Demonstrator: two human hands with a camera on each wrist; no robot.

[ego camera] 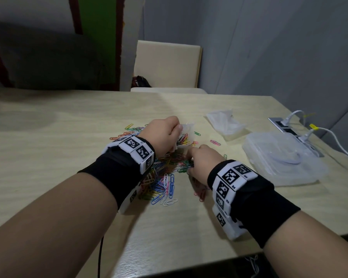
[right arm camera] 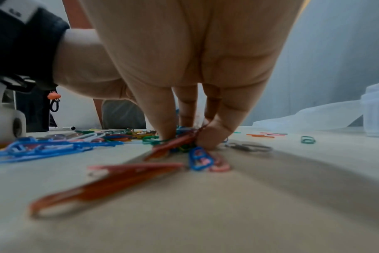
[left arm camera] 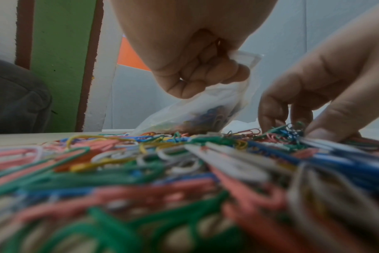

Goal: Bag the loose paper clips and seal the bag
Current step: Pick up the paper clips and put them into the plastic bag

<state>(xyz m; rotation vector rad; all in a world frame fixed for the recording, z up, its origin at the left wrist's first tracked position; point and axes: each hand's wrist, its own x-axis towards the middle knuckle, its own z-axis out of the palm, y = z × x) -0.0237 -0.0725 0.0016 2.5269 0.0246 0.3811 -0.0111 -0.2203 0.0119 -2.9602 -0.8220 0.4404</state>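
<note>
A heap of coloured paper clips point(ego camera: 163, 177) lies on the table between my wrists and fills the foreground of the left wrist view as paper clips point(left arm camera: 141, 171). My left hand point(ego camera: 165, 135) grips the top of a small clear bag point(ego camera: 184, 137), which holds some clips; the left wrist view shows the left hand point(left arm camera: 197, 73) curled on the bag point(left arm camera: 195, 113), whose bottom rests on the pile. My right hand point(ego camera: 197, 159) reaches down into the heap, and in its own view the right hand point(right arm camera: 184, 137) pinches a bunch of clips point(right arm camera: 180, 143) between thumb and fingers.
A spare crumpled clear bag point(ego camera: 225, 121) lies at the back right. A translucent plastic box point(ego camera: 283, 159) sits to the right, by a power socket with white cables point(ego camera: 301, 125). Stray clips point(ego camera: 215, 142) lie between. A chair point(ego camera: 167, 65) stands behind the table point(ego camera: 48, 137).
</note>
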